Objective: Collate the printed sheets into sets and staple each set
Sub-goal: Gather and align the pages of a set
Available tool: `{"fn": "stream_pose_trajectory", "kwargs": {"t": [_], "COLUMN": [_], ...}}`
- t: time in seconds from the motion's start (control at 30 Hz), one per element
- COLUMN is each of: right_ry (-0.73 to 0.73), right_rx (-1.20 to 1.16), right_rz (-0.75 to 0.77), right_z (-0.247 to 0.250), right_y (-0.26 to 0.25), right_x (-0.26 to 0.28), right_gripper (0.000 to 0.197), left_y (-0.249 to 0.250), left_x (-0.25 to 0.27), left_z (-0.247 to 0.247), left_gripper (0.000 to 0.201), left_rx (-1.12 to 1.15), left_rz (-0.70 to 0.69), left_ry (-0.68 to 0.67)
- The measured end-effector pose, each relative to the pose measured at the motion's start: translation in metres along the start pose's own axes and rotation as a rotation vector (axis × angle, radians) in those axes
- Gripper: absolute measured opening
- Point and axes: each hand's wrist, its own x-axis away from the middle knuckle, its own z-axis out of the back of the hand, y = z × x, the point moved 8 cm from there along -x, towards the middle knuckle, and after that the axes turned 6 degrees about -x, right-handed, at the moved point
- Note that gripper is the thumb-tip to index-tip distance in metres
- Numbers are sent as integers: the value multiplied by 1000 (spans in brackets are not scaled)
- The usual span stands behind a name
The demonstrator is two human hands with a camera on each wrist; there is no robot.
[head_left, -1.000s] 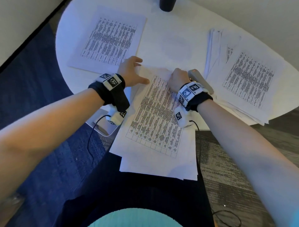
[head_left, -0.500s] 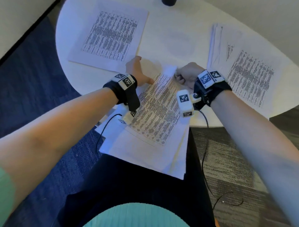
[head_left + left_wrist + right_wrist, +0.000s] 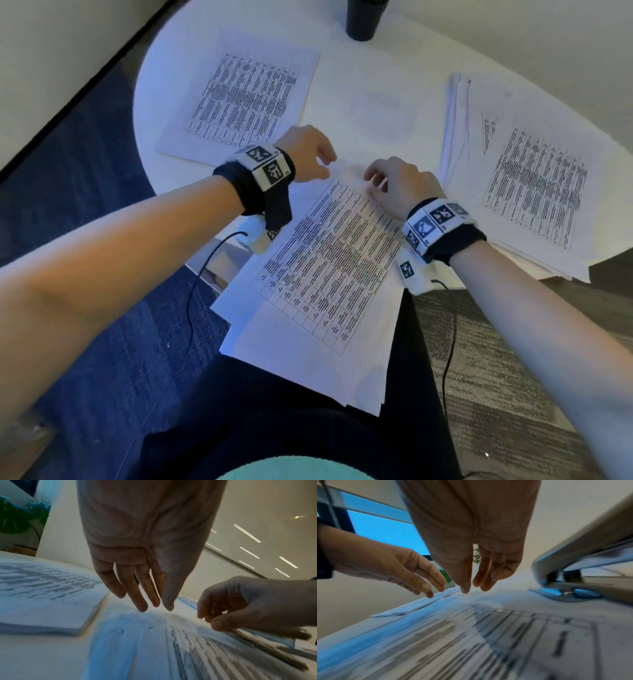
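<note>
At the near table (image 3: 335,78) edge, both hands hover over the far corner of a fanned set (image 3: 329,260); the left hand (image 3: 308,154) has loose, straight fingers, and the right hand (image 3: 397,185) is loosely curled, holding nothing. A stapler (image 3: 583,566) sits just right of it. One stack (image 3: 239,99) lies far left and a thicker, unsorted-looking pile (image 3: 534,178) right, so collating seems well short of finished.

Middle set (image 3: 329,260) overhangs the table (image 3: 342,78) edge (stacks (image 3: 239,96) flank it).

Bare tabletop (image 3: 346,85) open mid-far between left sheet stack (image 3: 239,99) and right pile (image 3: 534,178); dark cup (image 3: 362,19) blocks far edge, stapler (image 3: 583,563) right.
</note>
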Motion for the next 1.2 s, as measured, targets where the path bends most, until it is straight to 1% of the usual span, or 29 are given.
{"fn": "stream_pose_trajectory", "kwargs": {"t": [0.1, 0.17, 0.27, 0.4, 0.5, 0.6, 0.67, 0.73, 0.83, 1.0, 1.07, 1.13, 1.2], "right_ry": [-131, -157, -134, -180, -214, -239, -270, -252, -160, -114, -100, -97, -124], "right_rx": [-43, -12, 10, 85, 200, 317, 327, 179, -58, -175, -148, -58, 44], "right_rz": [168, 230, 257, 290, 295, 286, 276, 213, 103, 5, -6, 8, 16], "right_z": [-30, -47, -51, -58, -67, -77, -81, -71, -46, -42, -40, -37, -37], "right_y": [-27, -40, -51, -57, -60, -56, -54, -52, -38, -12, -7, -3, 4], "right_x": [4, 2, -7, -13, -8, -2, 0, 0, 0, 3, 4, 7, 11], "right_gripper": [18, 20, 20, 16, 16, 14, 14, 9, 21, 16, 18, 20, 20], "left_y": [-22, -35, -48, -56, -57, -59, -58, -55, -43, -12, -6, -4, -1], "left_x": [15, 25, 36, 42, 42, 47, 51, 55, 55, 48, 43, 40, 39], "left_z": [-12, -18, -23, -29, -31, -31, -32, -32, -36, -42, -43, -43, -41], "left_gripper": [37, 44, 46, 41, 41, 40, 35, 29, 24, 33, 31, 25, 20], "left_rx": [-46, -51, -12, 59, 95, 137, 166, 209, 215, 106, 37, -5, -32], "left_rz": [39, 69, 113, 159, 168, 175, 174, 159, 109, 14, -4, -13, -25], "left_ry": [-32, -24, 24, 81, 88, 116, 142, 160, 147, 109, 81, 60, 61]}}
